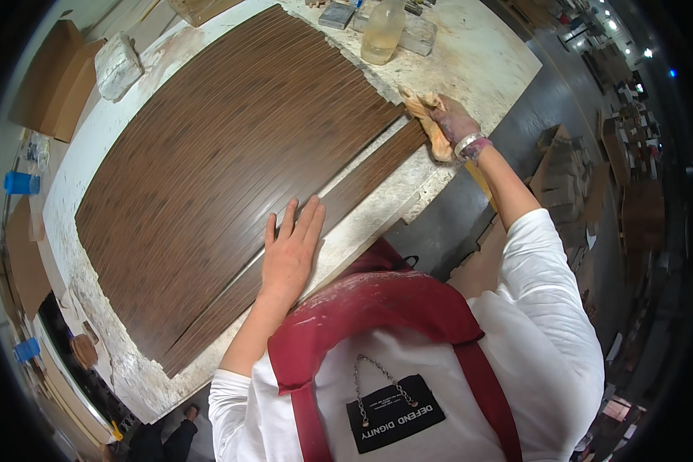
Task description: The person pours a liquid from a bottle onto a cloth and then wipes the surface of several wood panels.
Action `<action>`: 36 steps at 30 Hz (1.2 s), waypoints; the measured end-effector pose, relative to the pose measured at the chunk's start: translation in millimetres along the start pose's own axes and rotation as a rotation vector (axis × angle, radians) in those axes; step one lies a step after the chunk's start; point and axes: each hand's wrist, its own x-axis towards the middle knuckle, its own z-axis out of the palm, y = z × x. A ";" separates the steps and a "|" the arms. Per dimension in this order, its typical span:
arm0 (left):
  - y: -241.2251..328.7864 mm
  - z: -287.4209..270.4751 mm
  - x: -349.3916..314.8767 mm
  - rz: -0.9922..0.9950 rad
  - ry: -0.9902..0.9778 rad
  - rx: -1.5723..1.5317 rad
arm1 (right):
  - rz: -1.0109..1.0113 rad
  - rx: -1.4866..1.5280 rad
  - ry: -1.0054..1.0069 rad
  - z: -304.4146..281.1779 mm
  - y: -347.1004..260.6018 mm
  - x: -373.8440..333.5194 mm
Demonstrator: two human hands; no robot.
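Our stained whitish table [489,77] carries a broad dark-brown wood-grained panel [200,165], a narrow matching strip [366,173] beside it, and, beyond, a bottle [383,37] and grey block [421,36].

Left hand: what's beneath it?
The left hand spans parts of the panel, the strip and their gap. These show around it; whatever is directly beneath is covered.

Brown streaked panel [208,162] and narrow strip [373,169] lie flat beside crumpled tan cloth [433,138].

Panel [231,162] on table [485,65]; cloth [436,142] right, bottle [383,35] behind.
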 end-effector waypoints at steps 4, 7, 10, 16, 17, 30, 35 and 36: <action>0.1 -2.4 1.6 -0.040 -0.004 -0.062 | -0.346 0.040 -0.044 40.2 -83.0 -43.0; 0.9 -5.1 3.3 -0.050 -0.011 -0.084 | -0.800 -0.385 0.081 88.4 -95.6 -58.6; 0.2 -4.0 1.0 -0.060 0.011 -0.102 | -0.602 -0.308 -0.090 63.5 -95.3 -42.0; 0.3 -1.9 4.1 -0.061 0.027 -0.124 | -0.682 -0.499 -0.061 93.3 -97.4 -49.0; -1.0 -0.6 3.1 -0.063 0.030 -0.124 | -0.684 -0.533 -0.077 95.5 -100.8 -51.1; -15.0 -2.5 -18.2 -0.017 0.066 -0.106 | -0.881 -0.428 -0.187 96.6 -122.3 -69.0; -17.6 -3.1 -20.7 0.023 0.087 -0.159 | -0.251 -0.442 0.036 63.2 -84.1 -24.0; -18.8 -4.1 -18.1 0.028 0.099 -0.168 | -0.092 -0.353 0.023 57.3 -75.9 -11.9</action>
